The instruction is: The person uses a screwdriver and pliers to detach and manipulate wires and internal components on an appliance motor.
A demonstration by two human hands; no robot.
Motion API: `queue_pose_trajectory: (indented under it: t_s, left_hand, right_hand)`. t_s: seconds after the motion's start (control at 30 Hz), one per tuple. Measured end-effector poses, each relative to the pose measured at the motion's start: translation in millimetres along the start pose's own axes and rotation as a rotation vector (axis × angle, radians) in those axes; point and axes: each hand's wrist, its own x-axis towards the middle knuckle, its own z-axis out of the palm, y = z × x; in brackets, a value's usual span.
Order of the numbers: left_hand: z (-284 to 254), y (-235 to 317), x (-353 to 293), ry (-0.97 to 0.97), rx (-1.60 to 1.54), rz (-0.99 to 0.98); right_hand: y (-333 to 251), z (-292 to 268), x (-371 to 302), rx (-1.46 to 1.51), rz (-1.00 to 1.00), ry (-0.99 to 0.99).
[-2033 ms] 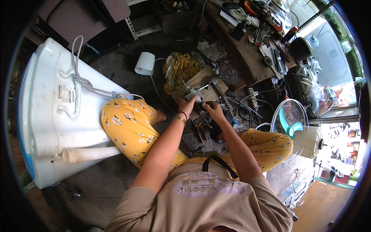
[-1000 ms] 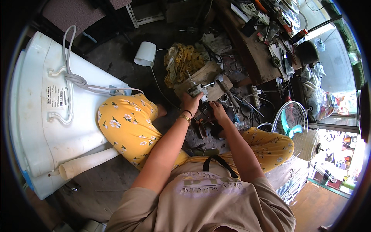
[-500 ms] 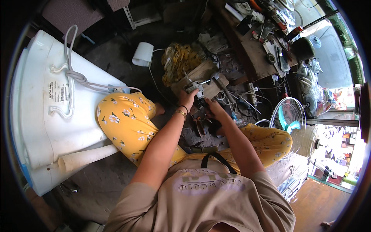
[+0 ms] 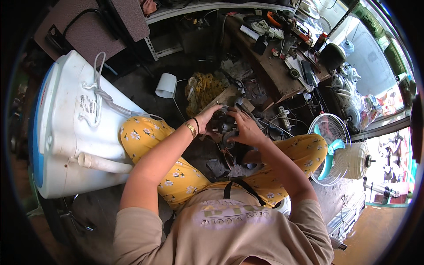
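Between my knees I hold a small electric motor (image 4: pixel 223 125) with a dark body, gripped from both sides. My left hand (image 4: pixel 206 119) is closed around its left side, thumb and fingers curled over the top. On the opposite side, my right hand (image 4: pixel 245 127) has its fingers bent over the motor's top and edge. Much of the motor is hidden by my fingers. Just beyond it lies a wooden board (image 4: pixel 221 98), with a heap of yellow cloth (image 4: pixel 204 90) at its left.
A large white washing machine (image 4: pixel 66 145) lies at my left, its grey hose (image 4: pixel 106 96) looped on it. A white tub (image 4: pixel 166 85) stands ahead. To the right are a cluttered wooden bench (image 4: pixel 274 79), a power strip (image 4: pixel 284 117) and a fan (image 4: pixel 331 150) with teal blades.
The motor has been turned in my hands, and its silver housing and shaft no longer show clearly. My right hand has come up over its top. The view has shifted slightly.
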Motion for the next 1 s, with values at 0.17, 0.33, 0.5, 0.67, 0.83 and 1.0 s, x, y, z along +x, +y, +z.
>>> queue_pose_trajectory:
  t_s: [0.17, 0.33, 0.5, 0.67, 0.83, 1.0]
  left_hand:
    - [1, -14, -13, -0.057, -0.064, -0.053]
    - [8, -22, -21, -0.029, -0.115, -0.049]
    - [4, -26, -21, -0.062, -0.191, -0.074]
    - [-9, -29, -14, -0.022, -0.198, -0.084]
    - [-11, -23, -20, -0.013, -0.139, -0.119]
    - [6, -5, -43, 0.087, 0.147, -0.132]
  right_hand:
    - [-30, -3, 0, -0.107, 0.044, 0.053]
    - [-44, -1, -4, -0.192, 0.067, 0.09]
    - [-40, 7, -8, -0.212, 0.033, 0.091]
    - [-37, 18, -7, -0.218, 0.024, 0.097]
    - [-43, 21, -3, -0.174, 0.071, 0.103]
    - [-38, -11, 11, 0.249, 0.089, -0.036]
